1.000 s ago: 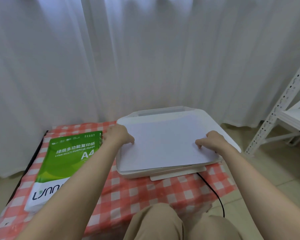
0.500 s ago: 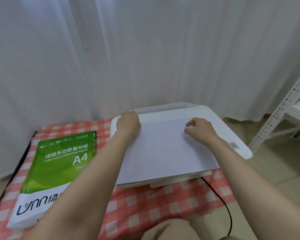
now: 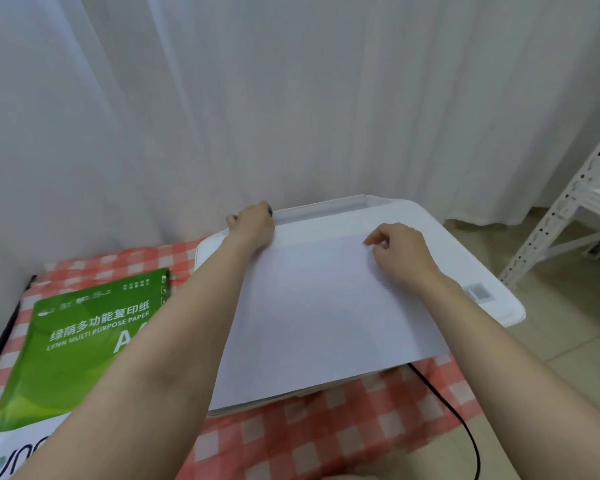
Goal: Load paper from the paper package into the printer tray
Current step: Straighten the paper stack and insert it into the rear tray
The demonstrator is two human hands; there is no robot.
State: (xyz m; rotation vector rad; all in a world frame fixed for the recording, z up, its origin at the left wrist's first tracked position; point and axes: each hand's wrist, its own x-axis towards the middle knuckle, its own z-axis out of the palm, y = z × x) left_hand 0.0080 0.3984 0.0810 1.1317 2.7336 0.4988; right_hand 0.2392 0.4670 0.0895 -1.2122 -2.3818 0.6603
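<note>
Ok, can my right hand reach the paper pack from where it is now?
Probably not directly. The right hand rests on the sheets atop the printer, while the pack lies at far left, beyond the left arm, which crosses the path. The left hand is nearer.

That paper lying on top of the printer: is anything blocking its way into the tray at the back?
Nothing visible lies between the paper and the rear tray. The left hand is at the tray's left end, beside the path. Whether the tray flap is open cannot be told.
</note>
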